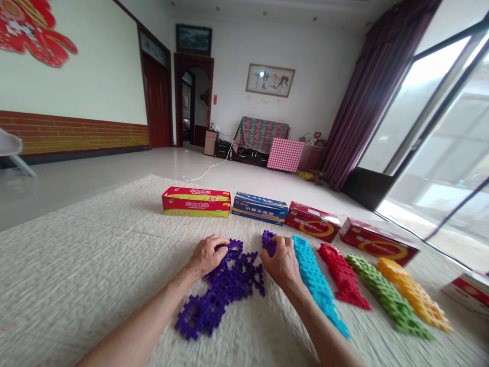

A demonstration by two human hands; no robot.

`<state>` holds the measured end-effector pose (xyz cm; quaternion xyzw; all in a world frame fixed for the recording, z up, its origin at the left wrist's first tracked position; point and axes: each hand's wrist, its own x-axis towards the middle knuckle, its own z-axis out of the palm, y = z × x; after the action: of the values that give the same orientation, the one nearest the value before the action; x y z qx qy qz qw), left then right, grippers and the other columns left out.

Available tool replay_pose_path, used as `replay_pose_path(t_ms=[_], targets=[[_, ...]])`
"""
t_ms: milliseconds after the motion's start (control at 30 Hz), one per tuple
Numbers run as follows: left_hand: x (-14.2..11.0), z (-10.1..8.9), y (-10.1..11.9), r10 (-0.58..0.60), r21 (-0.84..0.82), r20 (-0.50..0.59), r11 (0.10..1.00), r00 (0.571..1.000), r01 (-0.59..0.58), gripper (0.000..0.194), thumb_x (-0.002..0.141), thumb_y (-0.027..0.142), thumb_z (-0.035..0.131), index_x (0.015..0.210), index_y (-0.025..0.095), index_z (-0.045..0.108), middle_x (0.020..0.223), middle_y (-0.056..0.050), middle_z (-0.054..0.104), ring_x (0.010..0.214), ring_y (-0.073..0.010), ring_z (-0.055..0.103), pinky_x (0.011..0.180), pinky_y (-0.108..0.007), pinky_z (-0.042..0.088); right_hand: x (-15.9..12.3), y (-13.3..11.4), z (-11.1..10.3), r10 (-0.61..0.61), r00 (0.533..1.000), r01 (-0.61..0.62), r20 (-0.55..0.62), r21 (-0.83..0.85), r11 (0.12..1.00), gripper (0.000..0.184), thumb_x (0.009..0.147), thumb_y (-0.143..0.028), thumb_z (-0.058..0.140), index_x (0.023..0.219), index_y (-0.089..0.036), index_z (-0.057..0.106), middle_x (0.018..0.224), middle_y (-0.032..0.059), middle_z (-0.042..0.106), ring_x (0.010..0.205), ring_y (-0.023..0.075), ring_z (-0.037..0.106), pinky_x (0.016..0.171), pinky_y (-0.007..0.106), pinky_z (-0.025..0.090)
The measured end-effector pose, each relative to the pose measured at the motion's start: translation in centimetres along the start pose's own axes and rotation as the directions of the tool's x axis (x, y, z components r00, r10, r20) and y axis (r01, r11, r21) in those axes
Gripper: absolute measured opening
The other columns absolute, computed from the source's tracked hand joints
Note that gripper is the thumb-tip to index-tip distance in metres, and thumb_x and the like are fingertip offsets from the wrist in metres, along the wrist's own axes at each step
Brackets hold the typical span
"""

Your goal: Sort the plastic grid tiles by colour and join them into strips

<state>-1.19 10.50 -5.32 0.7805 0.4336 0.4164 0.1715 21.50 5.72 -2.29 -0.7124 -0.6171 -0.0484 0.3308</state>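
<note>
A loose pile of purple interlocking plastic pieces [233, 278] lies on the carpet before me. At the pile's upper left, my left hand [209, 255] has its fingers curled over a purple piece [235, 246]. My right hand [281, 260] grips another purple piece [269, 239] to the right of the pile, partly covered by the fingers. Beside that hand runs a row of light blue pieces [317, 280]. Farther right are rows of red pieces [342, 275], green pieces [387, 295] and yellow pieces [414, 293].
Behind the pieces stand a red and yellow battery box [196, 204], a blue battery box [260, 209] and two dark red boxes [311, 223]. Another box [469, 293] sits at the right edge. A pale textured carpet [95, 265] covers the floor here.
</note>
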Motion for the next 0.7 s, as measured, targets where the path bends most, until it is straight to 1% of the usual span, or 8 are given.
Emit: replay_pose_path(t_ms=[200, 300, 400, 500, 633, 700], targets=[[0.0, 0.0, 0.1, -0.001, 0.003, 0.004, 1.0, 1.0, 0.001, 0.021, 0.078, 0.018, 0.053, 0.089, 0.021, 0.071, 0.099, -0.003, 0.073, 0.096, -0.0168, 0.066, 0.093, -0.031, 0.049, 0.2, 0.2, 0.2, 0.04, 0.999, -0.039, 0.022, -0.039, 0.998, 0.036, 0.076, -0.031, 0.057, 0.109, -0.017, 0.055, 0.109, 0.0139, 0.052, 0.097, 0.0282, 0.057, 0.084, 0.039, 0.046], [0.0, -0.1, 0.1, -0.004, 0.005, 0.01, 1.0, 1.0, 0.004, 0.021, 0.078, 0.018, 0.053, 0.09, 0.02, 0.072, 0.099, -0.004, 0.073, 0.097, -0.0172, 0.066, 0.094, -0.031, 0.049, 0.2, 0.1, 0.0, 0.027, 1.0, -0.026, 0.017, -0.056, 0.998, 0.041, 0.077, -0.032, 0.057, 0.114, -0.015, 0.052, 0.111, 0.0157, 0.051, 0.1, 0.0299, 0.055, 0.086, 0.041, 0.045], [0.0, -0.1, 0.1, -0.009, 0.005, 0.013, 1.0, 1.0, 0.009, 0.022, 0.079, 0.019, 0.053, 0.09, 0.02, 0.072, 0.099, -0.004, 0.073, 0.097, -0.0175, 0.066, 0.095, -0.031, 0.048, 0.2, 0.0, -0.3, -0.02, 1.0, 0.019, -0.024, -0.053, 0.998, 0.043, 0.077, -0.029, 0.057, 0.116, -0.013, 0.051, 0.112, 0.0156, 0.05, 0.105, 0.0301, 0.052, 0.089, 0.042, 0.044], [0.0, -0.1, 0.0, -0.019, -0.005, -0.002, 1.0, 1.0, 0.019, 0.023, 0.079, 0.021, 0.052, 0.091, 0.021, 0.072, 0.1, -0.004, 0.073, 0.098, -0.0179, 0.066, 0.095, -0.031, 0.048, -0.3, -0.1, -0.6, -0.099, 0.993, 0.099, -0.064, -0.006, 0.995, 0.039, 0.077, -0.024, 0.054, 0.115, -0.015, 0.05, 0.112, 0.0138, 0.05, 0.106, 0.0281, 0.051, 0.091, 0.042, 0.044], [0.0, -0.3, 0.2, -0.036, -0.038, -0.006, 0.999, 0.999, 0.036, 0.024, 0.081, 0.026, 0.05, 0.091, 0.023, 0.072, 0.1, -0.003, 0.074, 0.098, -0.0178, 0.066, 0.093, -0.029, 0.049, -2.5, -0.6, -1.0, -0.213, 0.975, 0.216, -0.057, 0.064, 0.974, 0.034, 0.079, -0.019, 0.049, 0.113, -0.017, 0.05, 0.109, 0.0129, 0.053, 0.103, 0.0262, 0.053, 0.09, 0.041, 0.045], [0.1, -0.5, 0.3, -0.064, -0.066, 0.004, 0.996, 0.998, 0.064, 0.026, 0.081, 0.029, 0.049, 0.091, 0.023, 0.072, 0.101, -0.003, 0.074, 0.099, -0.0183, 0.066, 0.093, -0.03, 0.049, -4.1, -1.1, -1.3, -0.242, 0.969, 0.245, -0.039, 0.092, 0.965, 0.033, 0.08, -0.019, 0.048, 0.113, -0.017, 0.05, 0.109, 0.0126, 0.055, 0.102, 0.0256, 0.054, 0.091, 0.04, 0.046]])
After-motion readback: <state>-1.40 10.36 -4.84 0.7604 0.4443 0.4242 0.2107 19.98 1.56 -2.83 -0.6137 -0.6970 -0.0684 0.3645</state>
